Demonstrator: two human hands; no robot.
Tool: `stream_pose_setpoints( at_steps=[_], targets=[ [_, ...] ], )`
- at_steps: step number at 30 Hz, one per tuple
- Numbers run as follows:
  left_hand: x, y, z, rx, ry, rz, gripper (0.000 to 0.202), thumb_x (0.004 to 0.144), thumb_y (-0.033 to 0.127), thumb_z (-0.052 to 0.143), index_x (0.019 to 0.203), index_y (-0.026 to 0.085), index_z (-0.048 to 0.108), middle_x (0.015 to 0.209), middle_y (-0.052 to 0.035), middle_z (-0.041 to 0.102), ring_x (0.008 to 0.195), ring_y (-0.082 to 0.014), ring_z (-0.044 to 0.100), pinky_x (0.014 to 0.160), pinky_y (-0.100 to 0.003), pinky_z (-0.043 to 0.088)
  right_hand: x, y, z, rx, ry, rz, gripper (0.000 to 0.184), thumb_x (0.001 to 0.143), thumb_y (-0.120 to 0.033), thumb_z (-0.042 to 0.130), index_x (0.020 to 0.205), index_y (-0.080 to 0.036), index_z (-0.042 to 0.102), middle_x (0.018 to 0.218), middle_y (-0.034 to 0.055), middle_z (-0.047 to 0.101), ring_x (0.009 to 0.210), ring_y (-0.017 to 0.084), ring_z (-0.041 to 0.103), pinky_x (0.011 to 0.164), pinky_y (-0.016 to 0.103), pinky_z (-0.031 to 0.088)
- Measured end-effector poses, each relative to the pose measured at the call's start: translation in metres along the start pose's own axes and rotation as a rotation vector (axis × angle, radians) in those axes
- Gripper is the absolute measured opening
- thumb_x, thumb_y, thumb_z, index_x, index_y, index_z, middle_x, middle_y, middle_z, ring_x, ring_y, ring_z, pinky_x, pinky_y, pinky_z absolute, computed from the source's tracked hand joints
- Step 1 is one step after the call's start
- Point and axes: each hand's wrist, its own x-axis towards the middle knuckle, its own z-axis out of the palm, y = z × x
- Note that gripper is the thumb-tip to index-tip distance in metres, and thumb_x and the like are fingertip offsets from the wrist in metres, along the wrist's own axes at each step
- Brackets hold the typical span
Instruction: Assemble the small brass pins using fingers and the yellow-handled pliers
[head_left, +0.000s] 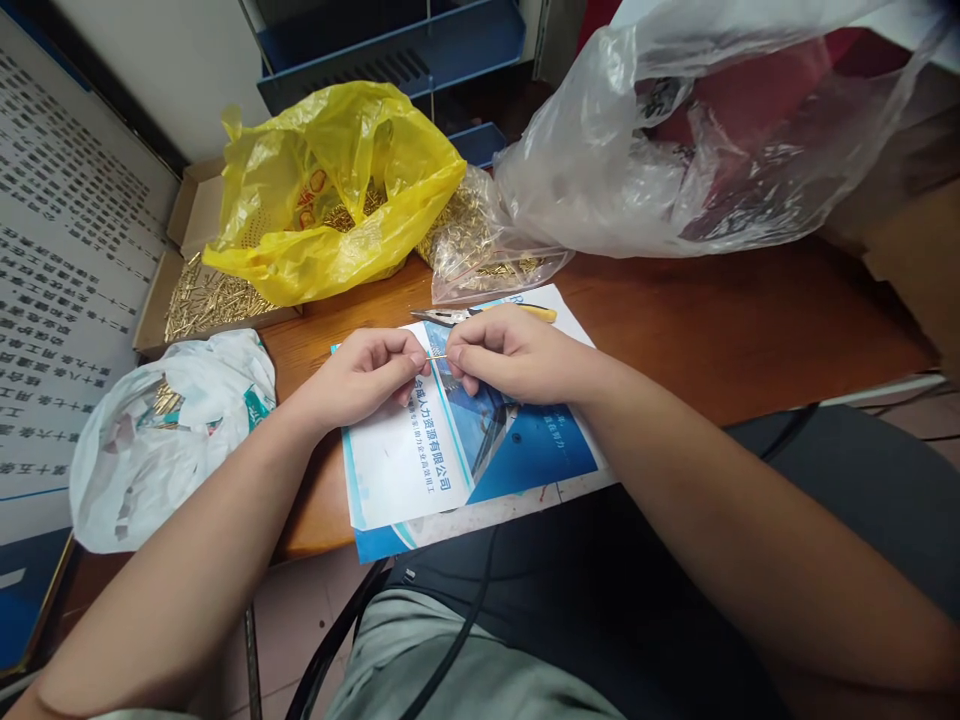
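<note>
Over a printed blue-and-white leaflet (397, 480), my left hand (367, 375) and my right hand (510, 355) face each other in a pinch. Between their fingertips runs a thin gold-coloured metal pin (436, 357), one end in each hand. Its exact shape is too small to make out. Just behind my right hand lies a pair of long-nose pliers (442, 316) with yellow-and-black handles, partly hidden by the hand.
A yellow plastic bag (270, 240) and a clear zip bag (480, 235) hold many gold pins. More fill a cardboard box (150, 310) and a white bag (105, 450) at left. A large clear bag (585, 150) stands back right. The wooden table (675, 330) ends near my lap.
</note>
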Motion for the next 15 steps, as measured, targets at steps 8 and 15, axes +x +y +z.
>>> stream_pose_setpoints(
  at_steps=[8, 15],
  targets=[
    [-0.001, -0.004, 0.003, 0.053, -0.01, 0.037, 0.037, 0.089, 0.05, 0.061, 0.075, 0.016, 0.054, 0.055, 0.0016, 0.055, 0.051, -0.0102, 0.049, 0.053, -0.022, 0.041, 0.002, 0.001, 0.004, -0.047, -0.058, 0.0, 0.024, 0.089, -0.018, 0.052, 0.066, -0.016, 0.061, 0.065, 0.0011, 0.065, 0.057, 0.01, 0.054, 0.055, 0.023, 0.04],
    [-0.018, 0.021, 0.004, 0.258, 0.269, 0.09, 0.019, 0.084, 0.03, 0.066, 0.073, 0.017, 0.058, 0.06, 0.0016, 0.056, 0.057, -0.0105, 0.049, 0.054, -0.023, 0.036, -0.001, 0.001, 0.005, 0.053, 0.014, -0.039, 0.034, 0.094, -0.044, 0.061, 0.076, -0.016, 0.068, 0.065, 0.0027, 0.067, 0.059, 0.012, 0.059, 0.06, 0.025, 0.045]
  ],
)
